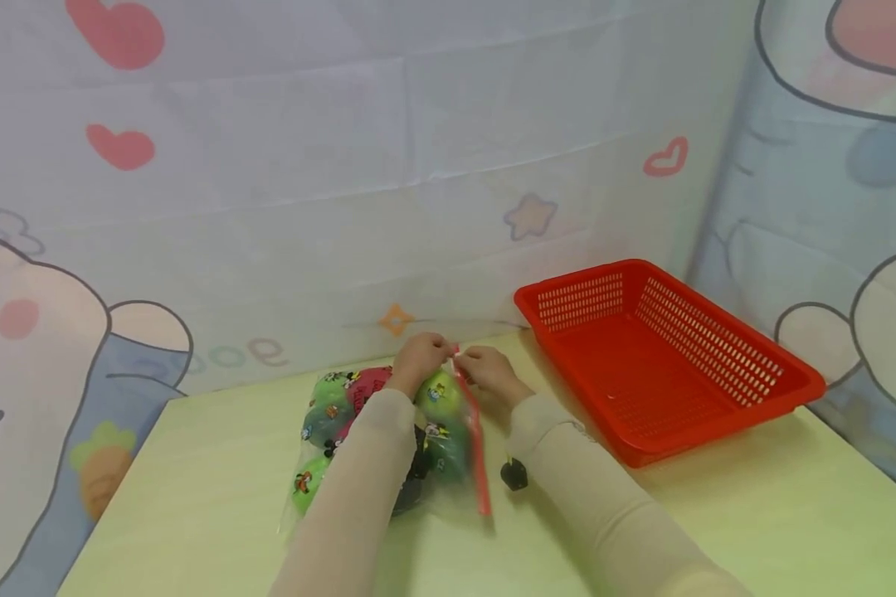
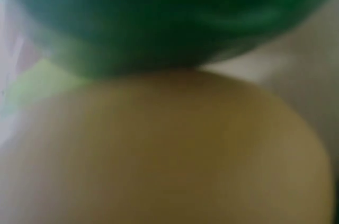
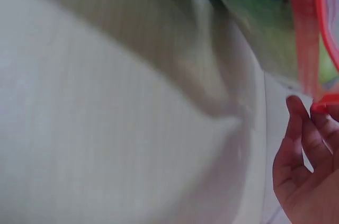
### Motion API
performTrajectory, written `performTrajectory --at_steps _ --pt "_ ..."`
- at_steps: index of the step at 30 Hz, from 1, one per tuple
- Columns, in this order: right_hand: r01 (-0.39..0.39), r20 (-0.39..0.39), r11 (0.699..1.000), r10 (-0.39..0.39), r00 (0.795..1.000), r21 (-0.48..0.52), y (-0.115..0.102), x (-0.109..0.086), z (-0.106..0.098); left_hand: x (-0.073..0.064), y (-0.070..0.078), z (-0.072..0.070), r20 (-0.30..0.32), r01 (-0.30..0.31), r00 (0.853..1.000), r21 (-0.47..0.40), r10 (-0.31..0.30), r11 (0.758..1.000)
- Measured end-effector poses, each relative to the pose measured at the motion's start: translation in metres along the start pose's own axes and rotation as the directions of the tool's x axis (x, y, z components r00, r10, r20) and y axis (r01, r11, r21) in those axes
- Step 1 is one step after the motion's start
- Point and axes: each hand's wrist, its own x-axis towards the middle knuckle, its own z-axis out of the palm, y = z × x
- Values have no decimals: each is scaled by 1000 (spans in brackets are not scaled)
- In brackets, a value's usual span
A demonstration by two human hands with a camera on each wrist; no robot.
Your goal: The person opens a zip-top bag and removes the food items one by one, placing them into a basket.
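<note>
A clear zip bag (image 1: 448, 496) with a red zip strip along its right edge lies on the table. Inside it are several round green, dark and red things (image 1: 442, 396) with cartoon prints. My left hand (image 1: 416, 363) reaches over the bag and pinches the far end of its zip edge. Beside it, my right hand (image 1: 489, 375) pinches the same red strip. In the right wrist view its fingers (image 3: 296, 123) are bent at the red corner. Blurred green bag contents (image 2: 175, 17) fill the top of the left wrist view, close against skin.
A red plastic basket (image 1: 687, 373) with slotted sides stands at the right, its bottom bare. A small black faceted object (image 1: 514, 474) shows beside my right sleeve. Behind the pale table (image 1: 194, 473) hangs a printed cloth (image 1: 284, 166), with another cloth side at the right.
</note>
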Motion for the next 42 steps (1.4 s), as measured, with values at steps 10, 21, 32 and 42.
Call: performTrajectory --at_steps 10,21,32,42 --pt "39 129 998 -44 991 40 5 -15 -17 11 5 -11 -96 -16 995 -17 14 1000" --pt "-26 133 995 14 991 93 7 -56 -18 12 7 -9 -97 -27 995 10 28 1000" --pt "-73 178 963 26 984 260 18 -69 -1 -5 22 -26 305 -253 941 340 148 906" --pt "-7 31 975 0 1000 224 12 -75 7 -36 52 -12 544 -549 815 609 203 572"
